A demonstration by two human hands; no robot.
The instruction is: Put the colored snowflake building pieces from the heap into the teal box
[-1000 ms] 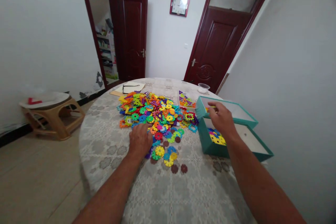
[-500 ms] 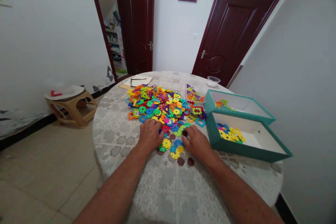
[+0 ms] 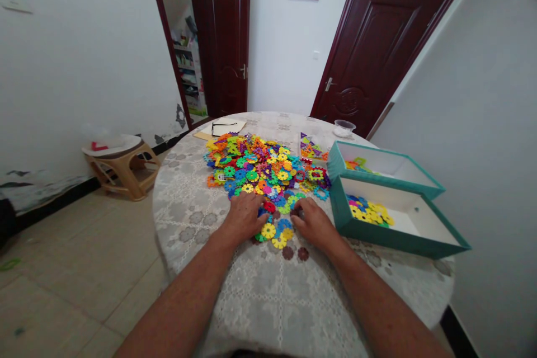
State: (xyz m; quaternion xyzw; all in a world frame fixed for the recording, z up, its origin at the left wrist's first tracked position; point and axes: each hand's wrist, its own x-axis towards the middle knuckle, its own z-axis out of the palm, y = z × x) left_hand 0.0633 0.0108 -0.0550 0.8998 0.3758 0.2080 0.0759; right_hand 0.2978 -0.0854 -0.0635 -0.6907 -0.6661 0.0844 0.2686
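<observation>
My left hand (image 3: 244, 217) rests palm down at the near left edge of a heap of plastic snowflake discs (image 3: 251, 165). Its fingers are spread over the discs, with the thumb apart, and a blue disc (image 3: 262, 213) shows in the gap. My right hand (image 3: 314, 222) is curled at the heap's near right, thumb and forefinger around a dark brown snowflake disc, mostly hidden by the fingers. Between my hands lie a yellow disc (image 3: 268, 230), a red disc (image 3: 269, 207) and several blue and green ones. Two brown discs (image 3: 302, 254) lie closer to me.
A green box (image 3: 398, 240) with yellow and blue discs stands right of my right hand, a second green box (image 3: 390, 151) behind it. Glasses (image 3: 224, 125) on paper, a clear triangular tray (image 3: 312, 148) and a plastic bowl (image 3: 344, 127) are farther back on the round table.
The camera view has shifted slightly. My hands stay in nearly the same place, their fingers moving only a little among the discs.
</observation>
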